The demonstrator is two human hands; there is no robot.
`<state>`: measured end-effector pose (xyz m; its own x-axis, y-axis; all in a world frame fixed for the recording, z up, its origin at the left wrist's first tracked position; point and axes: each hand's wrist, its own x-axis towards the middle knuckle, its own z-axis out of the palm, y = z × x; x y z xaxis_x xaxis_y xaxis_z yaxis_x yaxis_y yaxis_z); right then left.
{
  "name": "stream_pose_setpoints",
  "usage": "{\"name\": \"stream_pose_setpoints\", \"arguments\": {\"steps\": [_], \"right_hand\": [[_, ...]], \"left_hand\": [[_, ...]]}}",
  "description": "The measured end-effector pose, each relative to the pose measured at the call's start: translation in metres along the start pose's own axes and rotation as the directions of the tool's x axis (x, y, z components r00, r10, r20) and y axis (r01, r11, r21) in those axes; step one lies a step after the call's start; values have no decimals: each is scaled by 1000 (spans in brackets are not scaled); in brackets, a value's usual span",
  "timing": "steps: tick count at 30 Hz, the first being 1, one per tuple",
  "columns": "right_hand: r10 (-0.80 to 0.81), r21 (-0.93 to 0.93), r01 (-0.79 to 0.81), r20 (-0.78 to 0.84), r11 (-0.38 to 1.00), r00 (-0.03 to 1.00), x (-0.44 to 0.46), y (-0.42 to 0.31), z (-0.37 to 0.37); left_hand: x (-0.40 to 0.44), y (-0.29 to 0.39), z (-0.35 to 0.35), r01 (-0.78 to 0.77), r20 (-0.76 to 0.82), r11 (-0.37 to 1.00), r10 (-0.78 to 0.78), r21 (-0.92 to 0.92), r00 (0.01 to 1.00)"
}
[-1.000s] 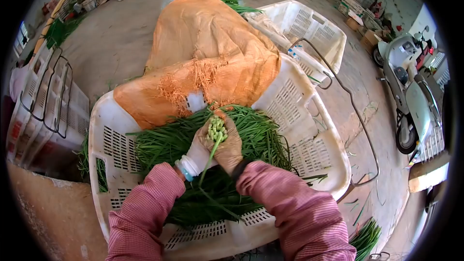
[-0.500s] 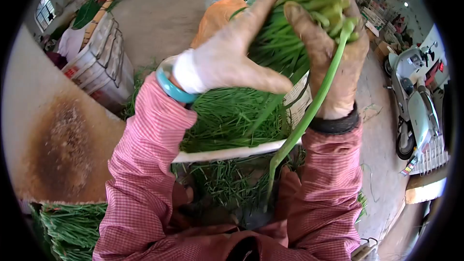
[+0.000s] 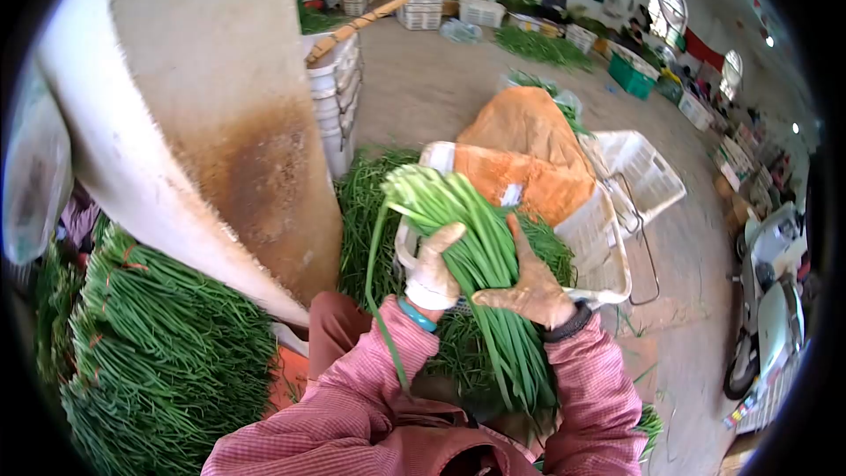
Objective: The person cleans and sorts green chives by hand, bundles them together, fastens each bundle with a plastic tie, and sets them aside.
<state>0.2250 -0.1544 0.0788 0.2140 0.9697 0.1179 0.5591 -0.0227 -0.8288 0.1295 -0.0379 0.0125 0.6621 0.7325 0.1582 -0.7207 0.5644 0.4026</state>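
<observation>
A thick bunch of garlic chives (image 3: 480, 251) lies slanted between my two hands, its pale cut ends up and to the left and its green leaves hanging toward my lap. My left hand (image 3: 434, 269), in a whitish glove with a turquoise bangle at the wrist, grips the bunch from the left, its far fingers hidden beneath. Around the other side is my right hand (image 3: 533, 286), soiled and gloved, with its thumb across the leaves. One long loose stalk (image 3: 374, 269) dangles beside my left forearm.
Ahead stands a white crate (image 3: 608, 251) of chives, partly under an orange cloth (image 3: 520, 172). A large stack of tied chives (image 3: 167, 344) is at left, beside a stained pillar (image 3: 238, 141). A scooter (image 3: 767, 317) stands right; people sit far back.
The bunch has come down toward my lap, its cut ends now pointing up-left. My left hand, spread apart before, now grips it. The view has turned left.
</observation>
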Motion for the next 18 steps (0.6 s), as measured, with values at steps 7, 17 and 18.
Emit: {"name": "stream_pose_setpoints", "arguments": {"steps": [7, 17, 18], "right_hand": [[83, -319, -42, 114, 947, 990, 38, -43, 30], [-190, 67, 178, 363, 982, 912, 115, -40, 117], [-246, 118, 220, 285, 968, 926, 98, -28, 113]], "left_hand": [[-47, 21, -14, -46, -46, 997, 43, -59, 998], [-51, 116, -62, -188, -115, 979, 179, -74, 977], [-51, 111, -60, -130, -150, 992, 129, 1, 980]]}}
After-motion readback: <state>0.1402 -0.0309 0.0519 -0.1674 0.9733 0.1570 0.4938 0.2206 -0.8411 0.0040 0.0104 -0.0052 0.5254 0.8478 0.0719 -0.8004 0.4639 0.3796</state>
